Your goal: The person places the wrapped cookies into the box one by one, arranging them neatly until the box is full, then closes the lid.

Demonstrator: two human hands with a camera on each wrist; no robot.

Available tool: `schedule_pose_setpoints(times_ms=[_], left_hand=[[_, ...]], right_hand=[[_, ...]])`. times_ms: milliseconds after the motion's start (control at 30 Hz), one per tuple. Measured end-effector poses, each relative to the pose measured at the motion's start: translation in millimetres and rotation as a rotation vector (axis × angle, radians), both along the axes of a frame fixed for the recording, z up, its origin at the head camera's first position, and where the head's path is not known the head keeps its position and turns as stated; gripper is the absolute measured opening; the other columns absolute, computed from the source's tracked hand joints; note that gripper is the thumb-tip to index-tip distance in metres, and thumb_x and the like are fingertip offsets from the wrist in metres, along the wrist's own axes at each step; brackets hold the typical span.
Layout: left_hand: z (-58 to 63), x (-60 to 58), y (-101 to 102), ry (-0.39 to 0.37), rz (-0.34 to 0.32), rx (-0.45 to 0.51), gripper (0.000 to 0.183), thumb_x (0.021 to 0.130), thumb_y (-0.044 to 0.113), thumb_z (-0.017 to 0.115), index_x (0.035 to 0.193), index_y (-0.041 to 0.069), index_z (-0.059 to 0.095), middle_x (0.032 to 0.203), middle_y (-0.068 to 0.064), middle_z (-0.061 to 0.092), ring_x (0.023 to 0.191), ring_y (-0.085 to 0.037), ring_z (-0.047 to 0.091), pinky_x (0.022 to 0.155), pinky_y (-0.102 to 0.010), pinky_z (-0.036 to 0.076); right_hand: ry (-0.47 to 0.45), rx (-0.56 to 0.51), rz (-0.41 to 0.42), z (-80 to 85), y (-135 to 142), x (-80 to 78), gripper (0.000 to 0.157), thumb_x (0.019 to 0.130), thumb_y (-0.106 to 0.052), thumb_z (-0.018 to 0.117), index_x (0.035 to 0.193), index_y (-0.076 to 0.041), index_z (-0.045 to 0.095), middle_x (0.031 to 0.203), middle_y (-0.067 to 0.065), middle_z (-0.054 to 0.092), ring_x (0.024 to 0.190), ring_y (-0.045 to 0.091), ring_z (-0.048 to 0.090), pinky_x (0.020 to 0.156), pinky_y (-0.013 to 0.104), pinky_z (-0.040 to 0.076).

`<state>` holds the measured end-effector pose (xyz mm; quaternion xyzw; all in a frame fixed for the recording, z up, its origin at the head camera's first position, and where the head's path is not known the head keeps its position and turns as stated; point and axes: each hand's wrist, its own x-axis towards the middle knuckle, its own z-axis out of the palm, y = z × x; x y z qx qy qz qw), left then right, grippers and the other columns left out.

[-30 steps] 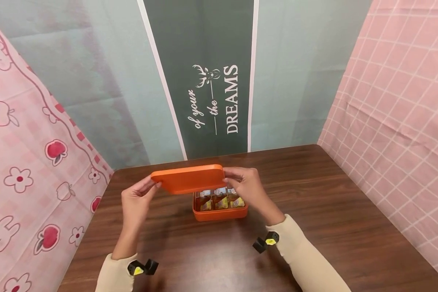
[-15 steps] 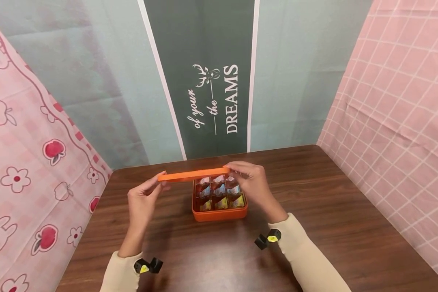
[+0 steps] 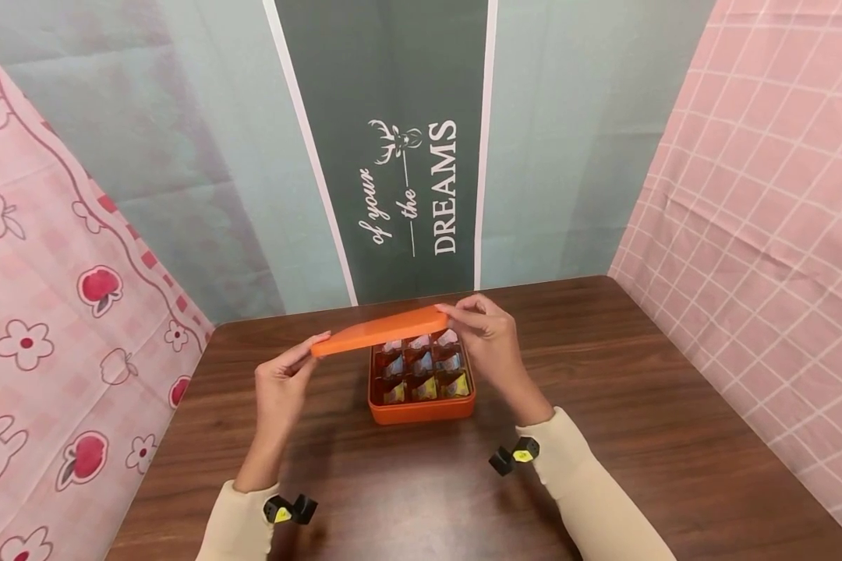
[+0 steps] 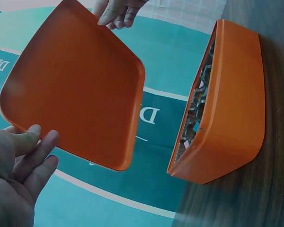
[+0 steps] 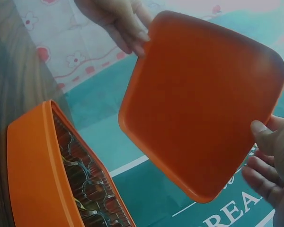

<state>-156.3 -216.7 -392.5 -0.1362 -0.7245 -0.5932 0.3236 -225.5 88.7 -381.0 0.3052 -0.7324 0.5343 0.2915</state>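
Note:
An orange lid (image 3: 382, 330) is held tilted above the back of an orange box (image 3: 424, 413), its right end higher than its left. My left hand (image 3: 281, 389) pinches the lid's left edge between thumb and fingers. At the opposite edge my right hand (image 3: 494, 343) pinches it the same way. The lid's hollow underside (image 4: 80, 90) shows in the left wrist view, a gap apart from the box. Inside the uncovered box, small wrapped packets (image 3: 424, 387) sit in a divided tray, with yellow, blue and pink wrappers in rows. The lid overlaps the back row's left part in the head view.
The box stands on a dark brown wooden table (image 3: 603, 405). Behind the table hangs a green curtain (image 3: 407, 273) with white lettering. Pink printed cloth (image 3: 49, 312) borders the left side, and pink checked cloth (image 3: 765, 234) the right.
The lid has turned from facing me, through edge-on, to a slant with its right end raised. Both hands have shifted slightly to the right with it. More of the packets show; the box stays put.

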Motion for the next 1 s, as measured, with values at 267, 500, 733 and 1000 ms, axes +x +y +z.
schedule_pose_setpoints(times_ms=[267, 500, 733, 1000], left_hand=[[-8.2, -2.9, 5.6, 0.015, -0.026, -0.001, 0.028, 0.084, -0.021, 0.067, 0.110, -0.012, 0.073, 0.115, -0.031, 0.068, 0.110, -0.014, 0.070, 0.088, -0.018, 0.054], [-8.8, -2.9, 11.2, -0.201, -0.069, 0.105, 0.031, 0.088, -0.016, 0.068, 0.117, -0.006, 0.074, 0.125, -0.021, 0.068, 0.114, -0.010, 0.067, 0.091, -0.022, 0.053], [-7.5, -2.6, 16.2, -0.386, -0.137, 0.213, 0.036, 0.094, -0.015, 0.059, 0.128, -0.007, 0.067, 0.130, -0.020, 0.065, 0.105, -0.007, 0.069, 0.090, -0.031, 0.055], [-21.8, -2.0, 18.9, -0.447, -0.221, 0.226, 0.031, 0.103, 0.009, 0.060, 0.127, -0.009, 0.066, 0.137, -0.017, 0.063, 0.116, -0.010, 0.066, 0.092, -0.030, 0.054]], right_hand=[[-0.214, 0.079, 0.066, 12.4, 7.8, 8.2, 0.032, 0.091, 0.009, 0.069, 0.122, 0.000, 0.074, 0.116, 0.015, 0.073, 0.084, 0.027, 0.073, 0.066, 0.014, 0.052], [-0.369, 0.096, 0.125, 2.8, 19.4, 2.2, 0.032, 0.103, 0.002, 0.054, 0.130, -0.005, 0.070, 0.128, 0.012, 0.069, 0.093, 0.029, 0.071, 0.078, 0.029, 0.058], [-0.431, 0.103, 0.148, -18.8, 29.5, -4.1, 0.033, 0.109, -0.022, 0.048, 0.131, -0.012, 0.071, 0.119, 0.006, 0.074, 0.088, 0.020, 0.071, 0.088, 0.045, 0.056], [-0.486, 0.143, 0.153, -32.1, 39.4, -3.8, 0.033, 0.105, -0.023, 0.057, 0.134, -0.011, 0.068, 0.131, 0.007, 0.068, 0.097, 0.024, 0.071, 0.090, 0.041, 0.057]])
